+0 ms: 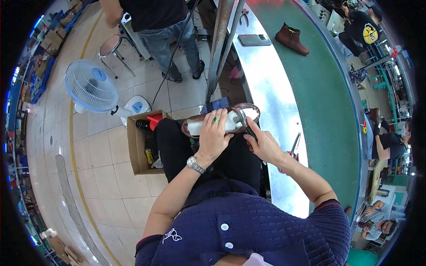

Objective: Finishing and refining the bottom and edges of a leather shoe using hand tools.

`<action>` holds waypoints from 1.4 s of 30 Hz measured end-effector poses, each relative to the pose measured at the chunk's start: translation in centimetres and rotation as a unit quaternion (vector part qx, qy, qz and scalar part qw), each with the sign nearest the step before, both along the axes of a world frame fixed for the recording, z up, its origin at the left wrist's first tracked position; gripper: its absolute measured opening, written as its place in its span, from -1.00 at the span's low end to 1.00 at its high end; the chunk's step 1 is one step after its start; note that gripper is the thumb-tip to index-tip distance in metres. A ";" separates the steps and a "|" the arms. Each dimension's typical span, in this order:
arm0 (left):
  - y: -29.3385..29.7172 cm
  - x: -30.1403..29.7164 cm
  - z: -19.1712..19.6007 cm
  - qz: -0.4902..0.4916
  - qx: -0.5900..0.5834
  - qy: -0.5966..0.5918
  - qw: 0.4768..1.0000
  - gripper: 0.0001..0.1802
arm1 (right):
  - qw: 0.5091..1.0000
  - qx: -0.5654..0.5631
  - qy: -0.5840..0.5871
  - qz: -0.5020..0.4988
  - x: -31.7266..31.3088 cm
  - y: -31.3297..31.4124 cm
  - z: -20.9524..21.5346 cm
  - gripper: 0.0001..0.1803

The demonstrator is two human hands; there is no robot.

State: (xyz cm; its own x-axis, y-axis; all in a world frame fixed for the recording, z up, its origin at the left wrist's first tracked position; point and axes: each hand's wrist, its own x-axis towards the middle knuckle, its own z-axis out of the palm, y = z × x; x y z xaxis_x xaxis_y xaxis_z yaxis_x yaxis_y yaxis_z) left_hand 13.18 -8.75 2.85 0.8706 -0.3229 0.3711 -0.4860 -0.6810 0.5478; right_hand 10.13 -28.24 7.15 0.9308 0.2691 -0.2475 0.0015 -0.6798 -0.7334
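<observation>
A brown-red shoe (192, 128) lies across my thighs with its pale underside up. My left hand (214, 135), with a green-stoned ring, is closed over the middle of the shoe and holds it down. My right hand (265, 144) is closed round the black handle of a hand tool with a curved grey metal head (239, 117). That head rests at the right end of the shoe's underside, near its rim. Whether the tool is a hammer or pincers I cannot make out.
A cardboard box (132, 150) of tools and bottles stands left of my legs. A metal-topped bench (266, 66) and green conveyor belt (317, 88) run along my right, with a brown boot (290, 39), phone (254, 40) and scissors (294, 148). A fan (92, 85) and standing person (164, 35) are ahead.
</observation>
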 end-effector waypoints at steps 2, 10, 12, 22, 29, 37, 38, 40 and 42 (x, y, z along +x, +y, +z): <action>0.2 -0.1 -0.3 -0.002 0.000 -0.007 1.000 -0.11 | 0.999 -0.004 -0.032 0.003 -0.2 0.2 -0.2 -0.34; 0.6 -0.2 -1.6 -0.026 0.042 -0.049 0.998 -0.16 | 0.986 -0.136 -0.064 0.077 0.7 -1.0 1.5 -0.36; 0.8 0.0 -2.3 -0.038 0.087 -0.093 0.991 -0.17 | 0.963 -0.228 -0.086 0.116 1.8 -0.8 4.5 -0.38; 0.4 0.4 -2.9 -0.020 0.106 -0.123 0.987 -0.27 | 0.966 -0.216 -0.113 0.090 5.0 0.6 1.7 -0.38; 0.0 1.1 -2.5 -0.008 0.107 -0.130 0.986 -0.26 | 0.987 -0.122 -0.100 -0.022 5.9 0.3 0.5 -0.38; -0.2 0.3 -3.2 0.002 0.103 -0.107 0.989 -0.16 | 0.993 -0.001 -0.092 -0.067 5.6 0.2 1.4 -0.33; -0.4 0.3 -3.1 0.000 0.101 -0.112 0.989 -0.18 | 0.995 -0.046 -0.052 -0.069 5.4 0.0 0.8 -0.34; -0.2 -0.1 -2.9 -0.002 0.102 -0.114 0.988 -0.22 | 0.992 -0.121 -0.048 0.002 5.8 0.3 1.0 -0.32; 0.1 0.0 -2.9 -0.001 0.112 -0.111 0.988 -0.24 | 0.994 -0.111 0.023 -0.002 6.2 0.0 2.9 -0.33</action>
State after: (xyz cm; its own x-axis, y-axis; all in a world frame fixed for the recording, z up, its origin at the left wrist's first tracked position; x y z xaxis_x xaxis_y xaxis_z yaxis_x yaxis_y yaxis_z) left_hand 13.22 -8.65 -0.05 0.7752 -0.4194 0.4724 -0.5784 -0.7719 0.2638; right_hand 16.36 -28.22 10.04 0.9181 0.2001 -0.3421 -0.0305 -0.8249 -0.5644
